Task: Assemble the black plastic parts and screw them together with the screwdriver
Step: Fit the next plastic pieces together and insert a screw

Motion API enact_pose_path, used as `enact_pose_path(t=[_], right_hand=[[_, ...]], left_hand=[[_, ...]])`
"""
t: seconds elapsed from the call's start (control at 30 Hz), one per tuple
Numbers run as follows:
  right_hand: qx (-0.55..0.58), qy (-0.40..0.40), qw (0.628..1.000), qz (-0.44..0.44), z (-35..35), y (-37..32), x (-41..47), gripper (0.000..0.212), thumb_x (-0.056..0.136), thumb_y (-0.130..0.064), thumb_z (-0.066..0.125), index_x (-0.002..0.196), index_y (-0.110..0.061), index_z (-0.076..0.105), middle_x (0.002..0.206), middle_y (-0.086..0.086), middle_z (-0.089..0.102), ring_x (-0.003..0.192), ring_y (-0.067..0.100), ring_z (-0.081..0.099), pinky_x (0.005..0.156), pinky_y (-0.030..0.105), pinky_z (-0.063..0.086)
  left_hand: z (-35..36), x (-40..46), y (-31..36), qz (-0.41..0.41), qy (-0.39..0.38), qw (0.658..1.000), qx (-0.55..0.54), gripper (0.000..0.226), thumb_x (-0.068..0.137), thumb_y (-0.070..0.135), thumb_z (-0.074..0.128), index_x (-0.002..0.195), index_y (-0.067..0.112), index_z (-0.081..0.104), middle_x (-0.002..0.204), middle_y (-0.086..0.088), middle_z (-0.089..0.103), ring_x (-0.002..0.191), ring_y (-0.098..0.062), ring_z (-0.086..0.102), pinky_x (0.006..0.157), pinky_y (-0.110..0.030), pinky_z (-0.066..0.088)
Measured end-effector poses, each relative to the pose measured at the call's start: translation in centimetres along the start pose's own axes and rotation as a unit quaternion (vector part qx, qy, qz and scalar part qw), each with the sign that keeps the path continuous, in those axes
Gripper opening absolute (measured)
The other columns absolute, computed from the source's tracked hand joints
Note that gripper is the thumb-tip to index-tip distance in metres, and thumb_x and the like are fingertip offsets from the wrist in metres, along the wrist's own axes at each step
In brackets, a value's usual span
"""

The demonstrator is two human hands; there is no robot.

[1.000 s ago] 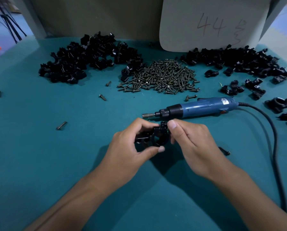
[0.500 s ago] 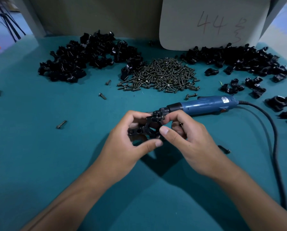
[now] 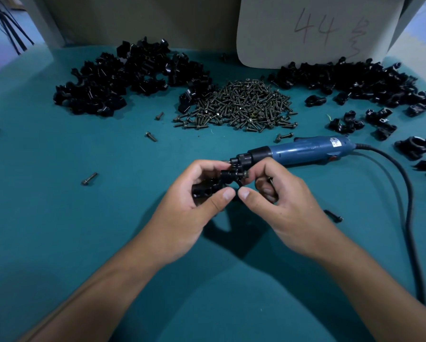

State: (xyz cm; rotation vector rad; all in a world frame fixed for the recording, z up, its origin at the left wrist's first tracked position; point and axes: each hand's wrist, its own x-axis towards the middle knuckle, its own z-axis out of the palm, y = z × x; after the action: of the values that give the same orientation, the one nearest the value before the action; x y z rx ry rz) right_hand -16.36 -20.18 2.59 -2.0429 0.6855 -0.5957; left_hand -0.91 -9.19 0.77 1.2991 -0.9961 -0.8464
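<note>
My left hand grips a black plastic assembly above the teal table. My right hand pinches the same assembly from the right with thumb and forefinger, and a small screw shows at its fingertips. The blue electric screwdriver lies on the table just behind the hands, tip pointing left, partly hidden by the assembly. A heap of screws sits at the back centre. Piles of black plastic parts lie at the back left and back right.
The screwdriver's black cord runs down the right side. Loose screws lie on the left of the table, and one to the right of my right hand. More black parts sit at the right edge. A white board stands behind.
Both hands have lifted the assembly slightly up and away, so it now overlaps the screwdriver's tip. My right hand's fingers curled in closer around it.
</note>
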Motion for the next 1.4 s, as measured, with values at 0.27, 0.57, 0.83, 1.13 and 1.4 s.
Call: enact_pose_path(t=[0.27, 0.57, 0.83, 1.13, 1.4], right_hand=[[0.001, -0.003, 1.0, 0.001, 0.1, 0.2, 0.0, 0.023, 0.081, -0.055, 0.058, 0.087, -0.033, 0.053, 0.059, -0.016, 0.037, 0.056, 0.006, 0.032, 0.054, 0.021, 0.029], [0.225, 0.0, 0.968, 0.108, 0.1, 0.4, 1.1, 0.035, 0.081, -0.027, 0.041, 0.093, -0.028, 0.073, 0.065, -0.005, 0.035, 0.056, 0.01, 0.031, 0.057, 0.034, 0.031], [0.356, -0.013, 0.93, 0.091, -0.5, 0.6, 1.2, 0.035, 0.104, -0.001, 0.045, 0.13, -0.014, 0.064, 0.088, -0.005, 0.058, 0.078, 0.005, 0.053, 0.06, 0.02, 0.042], [0.203, 0.097, 0.972, -0.064, 0.2, -0.7, -0.1, 0.034, 0.079, -0.023, 0.081, 0.107, -0.032, 0.063, 0.098, -0.005, 0.076, 0.085, 0.012, 0.073, 0.067, 0.019, 0.056], [0.139, 0.107, 0.98, -0.089, 0.4, -0.7, -0.1, 0.033, 0.077, -0.046, 0.081, 0.1, -0.032, 0.06, 0.094, -0.009, 0.077, 0.088, 0.016, 0.076, 0.074, 0.035, 0.06]], left_hand=[[0.2, -0.1, 0.1, -0.008, 0.0, 1.0, -0.029, 0.044, 0.076, 0.015, 0.075, 0.118, 0.016, 0.06, 0.11, 0.003, 0.071, 0.103, -0.004, 0.067, 0.089, -0.017, 0.051], [-0.3, 0.3, 0.0, -0.026, 0.032, 0.993, -0.107, 0.041, 0.075, 0.009, 0.076, 0.112, 0.021, 0.065, 0.103, 0.006, 0.073, 0.091, -0.006, 0.066, 0.081, -0.016, 0.051], [-0.4, 0.6, 0.5, -0.077, 0.033, 0.955, -0.283, 0.048, 0.074, 0.004, 0.074, 0.12, 0.008, 0.062, 0.111, -0.006, 0.072, 0.095, -0.017, 0.063, 0.073, -0.021, 0.054], [-0.6, 0.5, 0.5, -0.093, 0.013, 0.949, -0.301, 0.053, 0.081, 0.003, 0.065, 0.133, 0.005, 0.055, 0.12, -0.009, 0.07, 0.103, -0.017, 0.064, 0.077, -0.027, 0.052], [-0.6, 0.4, 0.3, -0.065, 0.012, 0.961, -0.269, 0.046, 0.077, 0.007, 0.073, 0.121, 0.011, 0.062, 0.119, -0.008, 0.071, 0.105, -0.017, 0.065, 0.079, -0.024, 0.055]])
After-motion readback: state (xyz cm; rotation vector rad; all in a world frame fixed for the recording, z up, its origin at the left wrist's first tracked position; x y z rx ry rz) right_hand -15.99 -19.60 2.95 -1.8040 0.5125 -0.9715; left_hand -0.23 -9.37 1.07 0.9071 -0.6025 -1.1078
